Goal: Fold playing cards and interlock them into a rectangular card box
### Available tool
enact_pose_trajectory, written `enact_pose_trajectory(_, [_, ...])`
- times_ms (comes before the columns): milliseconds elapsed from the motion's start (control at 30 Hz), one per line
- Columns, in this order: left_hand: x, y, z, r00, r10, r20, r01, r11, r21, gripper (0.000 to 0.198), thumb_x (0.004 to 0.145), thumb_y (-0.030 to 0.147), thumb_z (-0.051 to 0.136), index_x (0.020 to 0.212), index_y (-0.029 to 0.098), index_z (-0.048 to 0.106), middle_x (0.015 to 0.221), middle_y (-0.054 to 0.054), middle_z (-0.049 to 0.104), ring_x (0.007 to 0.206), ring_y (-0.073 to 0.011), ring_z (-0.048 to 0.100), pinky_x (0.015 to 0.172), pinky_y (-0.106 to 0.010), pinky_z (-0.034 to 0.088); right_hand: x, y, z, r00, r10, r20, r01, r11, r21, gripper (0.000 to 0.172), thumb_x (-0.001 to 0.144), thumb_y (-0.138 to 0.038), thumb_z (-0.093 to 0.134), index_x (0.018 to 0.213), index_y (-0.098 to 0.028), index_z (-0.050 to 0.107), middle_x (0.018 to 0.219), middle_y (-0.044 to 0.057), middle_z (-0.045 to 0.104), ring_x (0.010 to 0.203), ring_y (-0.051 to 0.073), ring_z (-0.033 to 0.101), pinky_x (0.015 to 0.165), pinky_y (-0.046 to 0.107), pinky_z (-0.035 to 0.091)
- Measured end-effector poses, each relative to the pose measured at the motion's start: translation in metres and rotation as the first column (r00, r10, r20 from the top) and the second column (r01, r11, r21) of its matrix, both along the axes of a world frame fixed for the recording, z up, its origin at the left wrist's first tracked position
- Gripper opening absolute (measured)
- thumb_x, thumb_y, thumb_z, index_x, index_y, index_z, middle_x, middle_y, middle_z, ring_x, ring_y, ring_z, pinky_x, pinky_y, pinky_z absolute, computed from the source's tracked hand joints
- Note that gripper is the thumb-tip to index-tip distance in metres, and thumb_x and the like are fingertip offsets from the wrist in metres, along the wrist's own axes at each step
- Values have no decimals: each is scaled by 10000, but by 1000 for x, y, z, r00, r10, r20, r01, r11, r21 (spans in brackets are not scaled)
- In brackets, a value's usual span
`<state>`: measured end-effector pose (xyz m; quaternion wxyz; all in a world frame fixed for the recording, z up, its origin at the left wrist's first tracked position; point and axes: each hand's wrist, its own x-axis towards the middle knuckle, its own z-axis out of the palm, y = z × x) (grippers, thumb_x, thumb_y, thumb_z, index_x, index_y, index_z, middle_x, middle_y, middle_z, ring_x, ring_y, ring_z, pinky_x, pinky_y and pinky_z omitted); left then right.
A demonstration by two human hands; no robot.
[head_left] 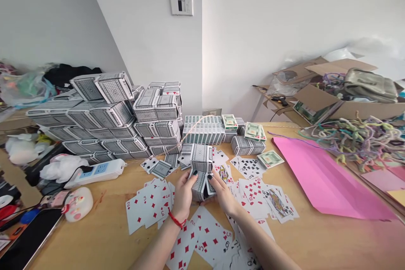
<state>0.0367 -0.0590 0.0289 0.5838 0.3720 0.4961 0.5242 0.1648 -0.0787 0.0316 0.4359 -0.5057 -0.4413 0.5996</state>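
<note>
Grey-patterned card backs face outward on the folded card block (201,156), which is held over the middle of the tabletop (109,232), about midway between its near and far edges; whether its base touches the surface cannot be told. The left hand (185,192) is curled partly closed around the block's lower left side, thumb laid on its face, and a red bracelet (176,219) circles that wrist. The right hand (221,190) is bent in from the other side, partly closed too, its thumb against the lower right part, where a card edge stands slightly apart; its other fingers are mostly hidden. Loose playing cards (152,204) spread around both hands and down to the near edge. Toward the far left corner rises a large pile of similar blocks (114,118), with a white power strip (109,170) just in front. Green card boxes (270,159) sit near the far edge, right of the middle, and a pink sheet (319,181) lies toward the right edge, beside a tangle of coloured strands (357,139).
</note>
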Motion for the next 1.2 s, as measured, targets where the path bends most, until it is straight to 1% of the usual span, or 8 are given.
enact_pose_trajectory(233, [-1, -1, -1, 999, 7, 36, -6, 1000, -9, 282, 680, 358, 608, 881, 164, 649, 857, -58, 675, 753, -206, 601, 658, -285, 450, 1, -1, 2, 997, 47, -61, -49, 998, -30, 528, 835, -486, 361, 1331, -308, 324, 1260, 29, 500, 960, 231, 579, 716, 390, 539])
enact_pose_trajectory(433, [-5, 1, -4, 993, 108, 52, -108, 994, -16, 231, 656, 343, 622, 783, 151, 642, 788, -44, 661, 728, -190, 593, 671, -285, 450, 2, 0, -2, 990, 47, -136, -56, 996, -64, 507, 842, -467, 355, 1319, -297, 322, 1254, 41, 499, 930, 236, 595, 699, 395, 545])
enact_pose_trajectory(533, [-5, 2, -4, 995, 97, 29, -97, 995, 1, 233, 669, 352, 612, 794, 157, 636, 806, -45, 663, 750, -200, 596, 690, -293, 453, 1, 0, -3, 989, 52, -136, -60, 997, -57, 524, 837, -488, 367, 1326, -312, 299, 1328, 38, 420, 920, 242, 596, 660, 386, 555])
enact_pose_trajectory(633, [-4, 0, -3, 997, 73, 9, -73, 997, 22, 239, 696, 359, 589, 837, 169, 625, 870, -49, 662, 795, -208, 594, 713, -294, 452, -1, 0, -2, 991, 56, -122, -67, 994, -85, 560, 834, -505, 372, 1349, -334, 230, 1388, 46, 327, 844, 232, 622, 602, 373, 559])
enact_pose_trajectory(800, [-2, -5, -1, 998, 36, -52, -31, 996, 84, 282, 731, 377, 556, 919, 176, 615, 963, -62, 648, 882, -221, 577, 763, -295, 437, -4, 0, -3, 992, 72, -104, -79, 995, -66, 553, 845, -521, 335, 1355, -360, 192, 1323, 63, 411, 719, 210, 645, 553, 371, 551])
enact_pose_trajectory(867, [-1, -6, 0, 996, 35, -79, -27, 995, 94, 298, 739, 382, 546, 941, 173, 612, 971, -69, 643, 892, -227, 573, 765, -301, 435, -5, 0, -3, 995, 67, -72, -71, 996, -55, 543, 847, -522, 326, 1350, -354, 212, 1294, 55, 448, 776, 222, 638, 575, 368, 552])
enact_pose_trajectory(1000, [-1, -8, 1, 991, 41, -129, -25, 992, 121, 286, 762, 373, 523, 951, 175, 605, 990, -74, 631, 947, -239, 555, 806, -314, 419, -5, 0, -2, 999, 34, 15, -34, 999, -4, 545, 840, -530, 334, 1334, -305, 288, 1226, 51, 516, 922, 244, 597, 717, 391, 534])
enact_pose_trajectory(1200, [0, -13, 4, 980, 40, -194, -16, 992, 128, 289, 802, 363, 484, 1026, 201, 568, 1111, -80, 588, 1026, -242, 529, 843, -313, 406, -6, -2, 1, 995, -17, 94, 8, 995, 97, 502, 851, -520, 323, 1295, -291, 377, 1192, 33, 541, 1103, 250, 497, 935, 419, 407])
